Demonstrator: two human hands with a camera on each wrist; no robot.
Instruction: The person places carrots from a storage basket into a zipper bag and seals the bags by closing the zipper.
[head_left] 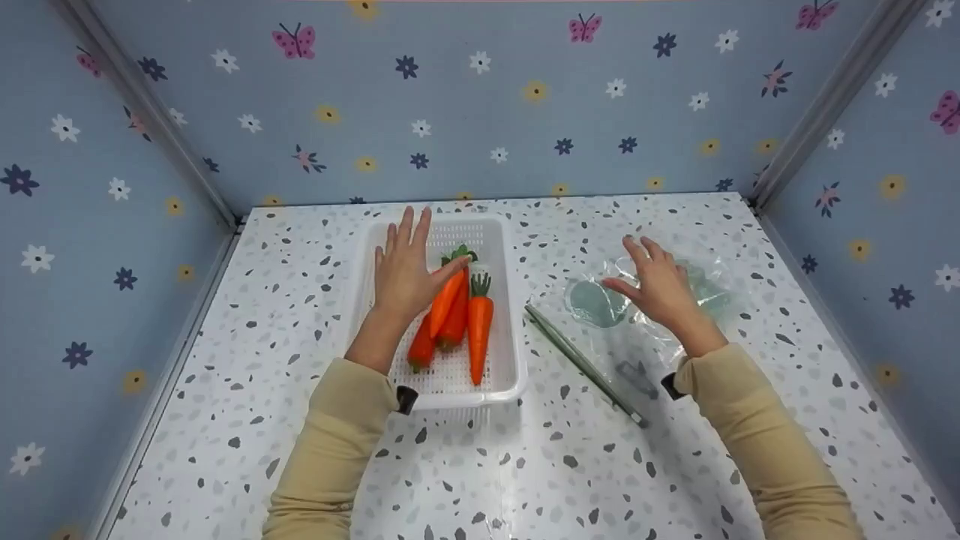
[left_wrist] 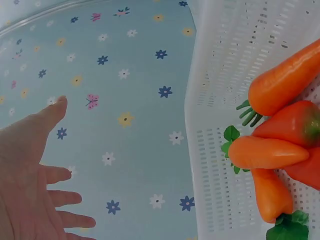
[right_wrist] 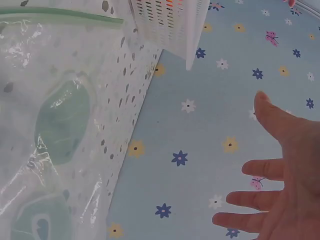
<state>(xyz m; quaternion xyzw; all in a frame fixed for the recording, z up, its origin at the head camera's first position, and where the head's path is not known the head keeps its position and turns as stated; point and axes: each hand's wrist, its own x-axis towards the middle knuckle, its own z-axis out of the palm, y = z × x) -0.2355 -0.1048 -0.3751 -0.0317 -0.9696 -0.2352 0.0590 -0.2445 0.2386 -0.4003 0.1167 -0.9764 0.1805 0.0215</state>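
A white perforated basket (head_left: 504, 375) (left_wrist: 215, 100) (right_wrist: 170, 20) sits on the speckled table and holds several orange carrots (head_left: 480, 326) (left_wrist: 280, 82) with green tops. My left hand (head_left: 405, 270) (left_wrist: 30, 170) hovers over the basket's left half with straight, spread fingers, its thumb by a carrot top, and holds nothing. To the right lies a clear zip bag (head_left: 637, 315) (right_wrist: 55, 125) with green printed shapes and a green zip strip (head_left: 581, 364). My right hand (head_left: 656, 285) (right_wrist: 280, 190) floats above the bag, fingers spread, empty.
Blue flower-patterned walls (head_left: 480, 105) enclose the table (head_left: 525, 465) at the back, left and right. The front of the table, near my sleeves, is bare speckled surface.
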